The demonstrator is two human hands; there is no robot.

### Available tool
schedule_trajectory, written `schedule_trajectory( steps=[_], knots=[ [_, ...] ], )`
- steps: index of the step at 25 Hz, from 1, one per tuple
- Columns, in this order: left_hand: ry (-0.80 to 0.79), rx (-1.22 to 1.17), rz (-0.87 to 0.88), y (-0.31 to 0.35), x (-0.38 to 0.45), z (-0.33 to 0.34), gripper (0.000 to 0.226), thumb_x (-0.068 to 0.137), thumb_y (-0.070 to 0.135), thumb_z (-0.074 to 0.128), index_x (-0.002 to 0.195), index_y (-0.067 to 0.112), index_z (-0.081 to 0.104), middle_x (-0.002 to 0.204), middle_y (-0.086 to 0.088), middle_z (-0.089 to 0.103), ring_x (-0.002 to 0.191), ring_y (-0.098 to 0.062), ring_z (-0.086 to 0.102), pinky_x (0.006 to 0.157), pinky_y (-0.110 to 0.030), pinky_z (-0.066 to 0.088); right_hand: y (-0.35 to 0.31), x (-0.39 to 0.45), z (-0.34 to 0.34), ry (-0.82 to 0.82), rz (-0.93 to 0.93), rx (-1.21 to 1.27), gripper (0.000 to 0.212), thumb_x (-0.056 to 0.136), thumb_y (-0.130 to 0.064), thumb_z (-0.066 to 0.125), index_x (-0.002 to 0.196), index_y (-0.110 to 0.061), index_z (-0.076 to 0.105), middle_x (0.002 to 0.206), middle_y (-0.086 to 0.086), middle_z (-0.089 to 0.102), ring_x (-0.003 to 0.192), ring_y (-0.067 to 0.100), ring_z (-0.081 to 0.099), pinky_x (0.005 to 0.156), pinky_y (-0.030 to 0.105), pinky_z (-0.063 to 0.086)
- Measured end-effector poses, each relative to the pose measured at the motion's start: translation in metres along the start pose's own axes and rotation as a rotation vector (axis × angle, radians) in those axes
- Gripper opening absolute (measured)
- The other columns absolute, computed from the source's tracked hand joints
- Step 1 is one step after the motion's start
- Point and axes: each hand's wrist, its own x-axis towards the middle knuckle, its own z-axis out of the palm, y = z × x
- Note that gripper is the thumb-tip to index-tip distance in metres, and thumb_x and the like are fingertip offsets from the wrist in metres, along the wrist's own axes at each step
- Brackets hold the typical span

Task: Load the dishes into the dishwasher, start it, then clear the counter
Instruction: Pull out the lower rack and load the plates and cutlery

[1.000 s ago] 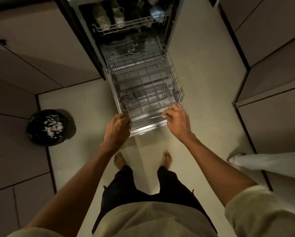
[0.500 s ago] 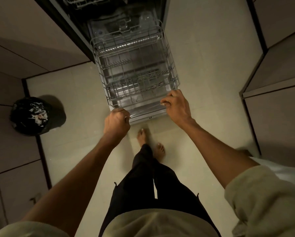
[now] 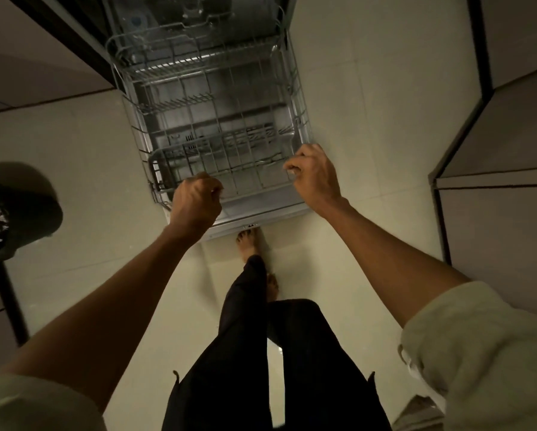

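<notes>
Rack [image 3: 217, 126] pulled out over door [image 3: 261, 217]; left hand [image 3: 195, 203] and right hand [image 3: 315, 175] grip its front rim. Bin [image 3: 15, 213] cut off at left.

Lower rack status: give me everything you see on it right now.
The lower rack is a grey wire basket with rows of tines, pulled out over the open dishwasher door. No dishes show in it. The left hand and right hand both curl round its front rail, near opposite corners.
</notes>
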Motion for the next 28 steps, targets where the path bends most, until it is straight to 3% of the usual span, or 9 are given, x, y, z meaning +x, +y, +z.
schedule_trajectory(
  steps=[4,14,17,20,25,28],
  knots=[
    [-0.029,-0.026,-0.017,-0.029,0.048,0.047,0.013,0.091,-0.002,0.062,0.091,0.003,0.073,0.095,-0.012,0.071,0.078,-0.022,0.069,0.064,-0.028,0.052,0.031,0.046,0.038,-0.065,0.002,-0.052,0.025,0.079,0.006,0.074,0.095,-0.013,0.079,0.091,0.005,0.062,0.091,0.025,0.056,0.067,0.036,0.052],
    [-0.083,0.001,-0.146,-0.089,0.124,0.151,0.017,0.093,-0.002,0.059,0.103,0.005,0.071,0.104,-0.013,0.069,0.09,-0.021,0.067,0.074,-0.025,0.048,0.101,0.12,0.146,-0.196,0.009,-0.095,0.026,0.082,0.004,0.068,0.101,-0.012,0.076,0.111,0.012,0.066,0.109,0.031,0.058,0.083,0.037,0.051],
    [-0.075,0.007,-0.125,-0.105,0.134,0.168,0.019,0.093,-0.003,0.058,0.105,0.003,0.071,0.108,-0.016,0.07,0.094,-0.025,0.068,0.078,-0.028,0.052,0.108,0.129,0.167,-0.199,-0.016,-0.096,0.028,0.083,0.007,0.064,0.104,-0.009,0.075,0.114,0.015,0.066,0.112,0.032,0.057,0.084,0.029,0.046],
    [-0.088,0.023,-0.15,-0.115,0.14,0.182,0.022,0.091,-0.005,0.058,0.106,0.003,0.071,0.108,-0.016,0.069,0.094,-0.027,0.067,0.075,-0.026,0.046,0.114,0.131,0.181,-0.199,-0.05,-0.106,0.025,0.083,0.008,0.063,0.101,-0.005,0.074,0.113,0.019,0.065,0.111,0.035,0.057,0.082,0.029,0.044],
    [-0.099,0.019,-0.179,-0.123,0.146,0.195,0.02,0.091,-0.003,0.06,0.108,0.004,0.07,0.11,-0.015,0.069,0.097,-0.026,0.068,0.081,-0.039,0.058,0.119,0.137,0.194,-0.188,-0.071,-0.091,0.018,0.081,0.006,0.065,0.094,-0.004,0.074,0.104,0.017,0.065,0.104,0.034,0.058,0.077,0.026,0.041],
    [-0.118,0.03,-0.179,-0.126,0.149,0.197,0.02,0.091,-0.003,0.061,0.109,0.001,0.07,0.11,-0.018,0.069,0.099,-0.029,0.067,0.083,-0.037,0.056,0.123,0.142,0.199,-0.193,-0.105,-0.082,0.018,0.08,0.006,0.068,0.094,-0.004,0.074,0.103,0.017,0.067,0.105,0.033,0.061,0.082,0.024,0.042]
  ],
)
